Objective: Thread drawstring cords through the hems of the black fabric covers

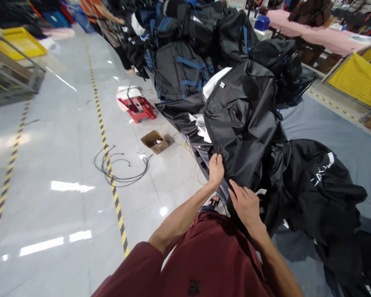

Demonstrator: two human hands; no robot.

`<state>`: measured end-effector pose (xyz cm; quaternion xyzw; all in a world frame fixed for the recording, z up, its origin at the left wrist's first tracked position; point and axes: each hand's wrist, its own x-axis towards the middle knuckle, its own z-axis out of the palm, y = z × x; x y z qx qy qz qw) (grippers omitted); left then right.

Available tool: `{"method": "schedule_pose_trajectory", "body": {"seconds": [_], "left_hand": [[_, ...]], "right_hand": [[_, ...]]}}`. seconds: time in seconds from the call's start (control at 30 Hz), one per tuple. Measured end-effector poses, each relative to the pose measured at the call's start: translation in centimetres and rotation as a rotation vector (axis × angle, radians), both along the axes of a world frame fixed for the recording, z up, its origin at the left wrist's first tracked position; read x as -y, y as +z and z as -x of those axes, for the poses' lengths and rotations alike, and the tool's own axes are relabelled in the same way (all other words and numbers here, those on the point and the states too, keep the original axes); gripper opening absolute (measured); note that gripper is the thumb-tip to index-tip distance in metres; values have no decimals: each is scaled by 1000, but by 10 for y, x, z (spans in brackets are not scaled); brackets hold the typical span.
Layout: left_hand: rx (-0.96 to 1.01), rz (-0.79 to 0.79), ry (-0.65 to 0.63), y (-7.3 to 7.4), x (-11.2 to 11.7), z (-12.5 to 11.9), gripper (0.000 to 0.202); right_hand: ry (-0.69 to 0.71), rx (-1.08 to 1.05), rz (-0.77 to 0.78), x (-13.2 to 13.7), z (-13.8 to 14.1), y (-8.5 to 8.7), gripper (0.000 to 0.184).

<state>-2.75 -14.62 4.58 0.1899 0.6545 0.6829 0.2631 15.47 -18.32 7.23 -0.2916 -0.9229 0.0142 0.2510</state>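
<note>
A big heap of black fabric pieces (244, 119) lies on a grey table (327, 123) in front of me. My left hand (216, 168) is closed in a pinch on the near edge of the top black piece. My right hand (245, 204) rests just below it on the same black fabric, fingers bent against the cloth; whether it grips is unclear. More black fabric with white lettering (321, 177) is piled to the right. White lining (200, 123) shows under the heap.
Black backpacks with blue straps (179, 70) are stacked behind the heap. On the shiny floor lie a small cardboard box (155, 141), a red tool (137, 107), loose black cables (120, 169) and yellow-black tape lines (106, 152). Yellow bins (355, 78) stand right and far left.
</note>
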Motion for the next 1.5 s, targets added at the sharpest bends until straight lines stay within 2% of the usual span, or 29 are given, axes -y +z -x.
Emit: {"method": "schedule_pose_trajectory", "body": {"seconds": [0.23,0.43,0.57,0.73,0.93,1.17,1.3,1.37,1.5], "left_hand": [[-3,-9,7,1,-1,-5,35],[-12,-21,-52,8,-7,-1,35],[-15,-52,-92,10,-4,-8,41],[70,-14,-109,5,-8,-7,47],[-100,15,4,-3,-10,-11,46],[-157,30,10,-8,-5,-33,43],[-94,11,-44,-9,1,-36,44],[-52,-12,-83,-10,3,-31,47],[68,-27,-66,-9,1,-15,52]], "right_hand": [[14,14,-31,3,1,-7,31],[-54,32,-39,6,-17,-20,31],[-31,-15,-3,6,-30,-26,31],[-43,-10,43,5,-33,-21,33],[-148,70,22,11,-12,-7,23],[-241,38,37,8,12,-16,25],[-219,42,64,3,3,-18,29],[-194,49,59,2,-5,-18,30],[-126,33,64,6,-18,-20,28]]}}
